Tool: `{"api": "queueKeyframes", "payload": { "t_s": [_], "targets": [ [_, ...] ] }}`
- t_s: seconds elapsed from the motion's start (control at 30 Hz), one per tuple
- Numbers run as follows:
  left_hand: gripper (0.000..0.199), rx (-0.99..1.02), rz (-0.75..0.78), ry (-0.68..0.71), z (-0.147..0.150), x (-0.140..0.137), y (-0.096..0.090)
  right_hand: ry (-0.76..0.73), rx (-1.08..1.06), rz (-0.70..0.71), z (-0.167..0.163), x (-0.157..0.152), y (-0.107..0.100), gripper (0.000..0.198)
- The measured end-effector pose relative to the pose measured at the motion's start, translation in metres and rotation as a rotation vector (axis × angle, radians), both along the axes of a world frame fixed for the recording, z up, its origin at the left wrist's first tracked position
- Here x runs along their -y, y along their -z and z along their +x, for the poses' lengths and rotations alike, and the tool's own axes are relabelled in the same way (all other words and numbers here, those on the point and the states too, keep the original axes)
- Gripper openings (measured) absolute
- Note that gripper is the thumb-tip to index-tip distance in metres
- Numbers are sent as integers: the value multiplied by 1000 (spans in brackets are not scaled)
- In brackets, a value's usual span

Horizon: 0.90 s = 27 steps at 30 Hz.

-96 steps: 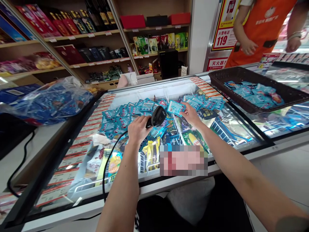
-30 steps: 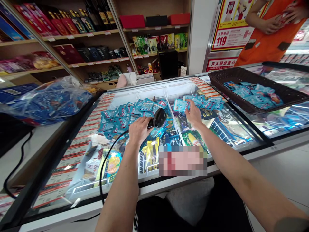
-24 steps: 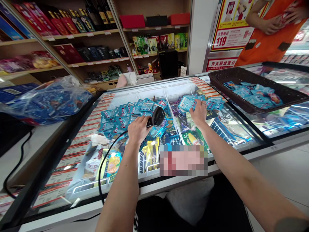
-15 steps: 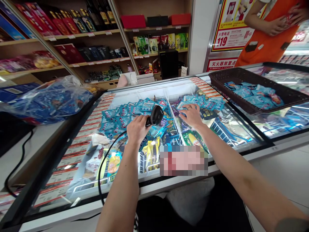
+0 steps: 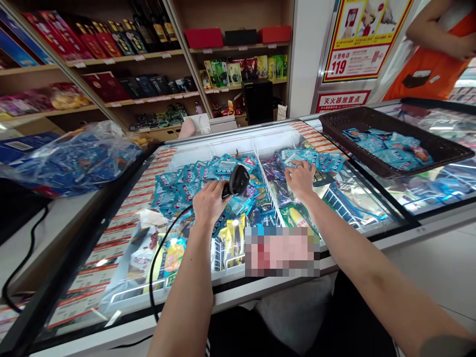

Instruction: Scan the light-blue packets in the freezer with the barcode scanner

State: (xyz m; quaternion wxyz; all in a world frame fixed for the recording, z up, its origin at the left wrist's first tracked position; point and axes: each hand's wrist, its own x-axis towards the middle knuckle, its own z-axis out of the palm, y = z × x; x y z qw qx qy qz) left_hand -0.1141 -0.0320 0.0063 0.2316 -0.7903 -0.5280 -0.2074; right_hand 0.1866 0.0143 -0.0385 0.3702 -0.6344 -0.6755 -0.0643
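Observation:
My left hand (image 5: 210,201) is closed around the handle of a black barcode scanner (image 5: 239,180). Its head points right, above the glass top of a chest freezer, and a black cable (image 5: 156,258) runs down from it. Below and left of the scanner lies a spread of small blue packets (image 5: 178,181). My right hand (image 5: 300,178) reaches over a smaller group of blue packets (image 5: 329,161) at the right. Its fingers are bent and apart, the tips at the nearest packet; whether they press on it I cannot tell.
A dark brown basket (image 5: 442,161) with blue packets stands on the right. At the left rests a clear plastic bag (image 5: 85,153) full of blue packets. Shelves of goods (image 5: 148,49) line the back. A person in an orange apron (image 5: 424,74) stands far right.
My right hand has shifted slightly right and its fingers are more bent. My left hand and the scanner have barely moved. The person in orange has moved right.

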Motion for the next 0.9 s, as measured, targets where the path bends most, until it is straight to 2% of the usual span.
{"api": "queueKeyframes", "payload": {
  "t_s": [0.27,0.43,0.57,0.7,0.9],
  "targets": [
    [32,22,20,-11,-6,0,-1,109,168,-50,-4,1,0,33],
    [32,52,44,-38,-11,0,-2,115,215,-17,-7,3,-3,31],
    [31,52,57,-49,-14,-2,-2,-37,259,12,-11,3,-6,31],
    [32,72,94,-85,-19,-4,-1,-265,300,-56,-16,0,-7,35],
    [36,197,110,-182,-27,-6,0,-369,304,-103,-33,-5,-6,37]
  ]
}}
